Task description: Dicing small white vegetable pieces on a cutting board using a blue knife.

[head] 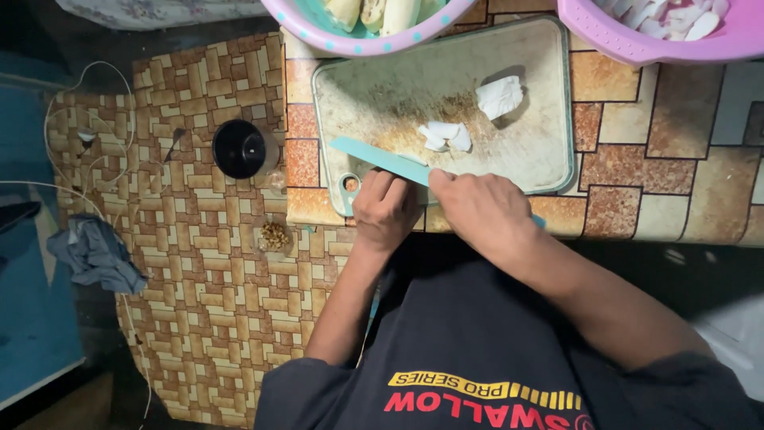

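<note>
No packages, signs or screens in view. Only print: a yellow-and-red logo strip (489,396) on the dark shirt, well below the fingers (382,187).

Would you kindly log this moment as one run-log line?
left hand: on teal knife blade | right hand: grips knife handle | cutting board: white pieces | bowls: pink, teal-lined

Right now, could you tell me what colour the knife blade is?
The knife blade is turquoise, seen best in the head view.
</note>
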